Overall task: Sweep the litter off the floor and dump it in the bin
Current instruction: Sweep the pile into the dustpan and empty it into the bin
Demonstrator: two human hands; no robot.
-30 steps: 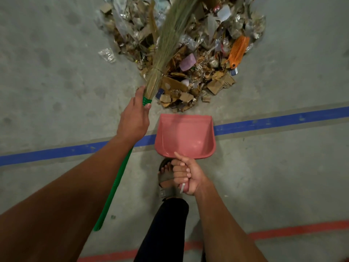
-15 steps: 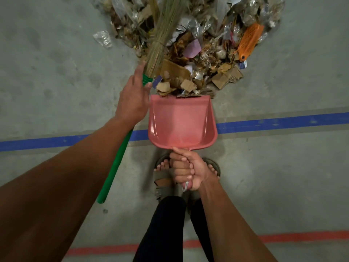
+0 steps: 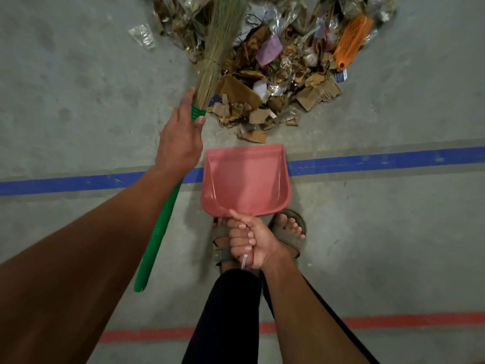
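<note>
Closest in, a red line (image 3: 406,317) runs across the grey floor (image 3: 65,88), and two dark trouser legs (image 3: 223,311) stand over it. Both feet wear sandals (image 3: 290,233). Just above the feet, the right hand (image 3: 253,244) has its fingers curled tight round the handle of a pink dustpan (image 3: 246,179), with the thumb lying up toward the pan. A short white cord (image 3: 244,260) pokes out under that hand. The dustpan is empty inside and its open front edge points at the litter, a little apart from the nearest scraps. A blue line (image 3: 380,161) crosses the floor under the pan. The left hand (image 3: 181,145) has its grip on the broom (image 3: 210,61) where the green handle meets the straw, with the pointer finger stretched out along the straw. The green handle runs back under the left arm. The straw end lies on the left side of the litter pile (image 3: 275,69), which is made of torn cardboard, crinkly clear plastic and paper. An orange plastic piece (image 3: 353,40) lies on the right side of the pile. One clear wrapper (image 3: 143,35) sits alone to the left of it.
</note>
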